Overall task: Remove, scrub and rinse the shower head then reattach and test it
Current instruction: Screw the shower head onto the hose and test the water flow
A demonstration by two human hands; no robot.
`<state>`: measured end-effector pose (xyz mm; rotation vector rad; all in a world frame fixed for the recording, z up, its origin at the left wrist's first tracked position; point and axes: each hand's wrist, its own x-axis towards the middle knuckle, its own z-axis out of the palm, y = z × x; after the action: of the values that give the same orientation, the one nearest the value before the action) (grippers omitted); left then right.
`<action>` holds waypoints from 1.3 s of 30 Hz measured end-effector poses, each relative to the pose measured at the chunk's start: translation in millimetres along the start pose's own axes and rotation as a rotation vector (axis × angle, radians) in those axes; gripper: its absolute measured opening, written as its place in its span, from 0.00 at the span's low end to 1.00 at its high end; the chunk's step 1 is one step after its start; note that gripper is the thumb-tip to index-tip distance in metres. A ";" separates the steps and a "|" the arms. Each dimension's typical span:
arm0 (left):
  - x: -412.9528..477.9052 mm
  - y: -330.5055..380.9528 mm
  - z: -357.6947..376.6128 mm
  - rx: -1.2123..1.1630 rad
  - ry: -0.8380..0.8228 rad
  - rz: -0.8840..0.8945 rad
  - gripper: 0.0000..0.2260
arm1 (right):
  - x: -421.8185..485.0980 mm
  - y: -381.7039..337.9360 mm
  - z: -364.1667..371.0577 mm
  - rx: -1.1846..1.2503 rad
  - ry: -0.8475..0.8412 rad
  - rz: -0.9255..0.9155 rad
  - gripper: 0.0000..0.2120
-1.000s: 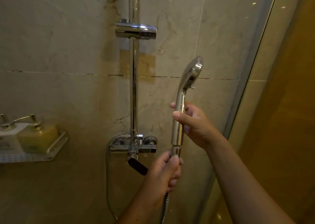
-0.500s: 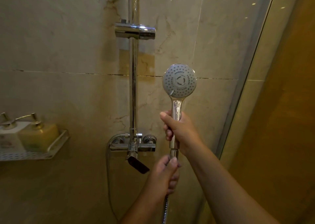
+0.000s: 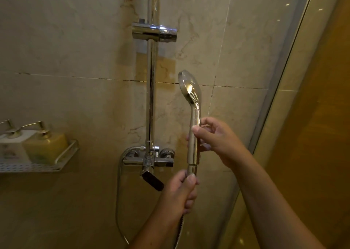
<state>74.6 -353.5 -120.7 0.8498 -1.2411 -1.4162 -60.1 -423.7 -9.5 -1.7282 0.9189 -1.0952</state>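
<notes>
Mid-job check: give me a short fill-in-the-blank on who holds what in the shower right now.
1. The right hand holds the shower head by its ____.
2. The left hand grips the ____ nut just below the handle.
3. The holder on the riser rail is ____.
4. Two pump bottles stand on the wall ____.

Missing words: handle; hose; empty; shelf

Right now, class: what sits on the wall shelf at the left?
On the shelf stand a yellow pump bottle and a white one; anything behind them is hidden.
</notes>
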 end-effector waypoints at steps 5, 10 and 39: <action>-5.2 0.0 6.2 -0.148 -0.131 -0.003 0.13 | 7.9 11.0 2.4 0.061 0.122 -0.027 0.17; -4.9 -4.9 10.6 -0.237 -0.162 -0.041 0.12 | 10.9 31.7 21.4 0.990 -0.214 0.144 0.34; -1.0 -9.5 -5.2 0.056 0.046 -0.002 0.18 | 17.8 30.1 17.6 -0.376 0.225 -0.079 0.22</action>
<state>77.4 -354.3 -131.1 0.9164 -1.2500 -1.3615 -41.6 -445.2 -36.5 -1.9837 1.2711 -1.2472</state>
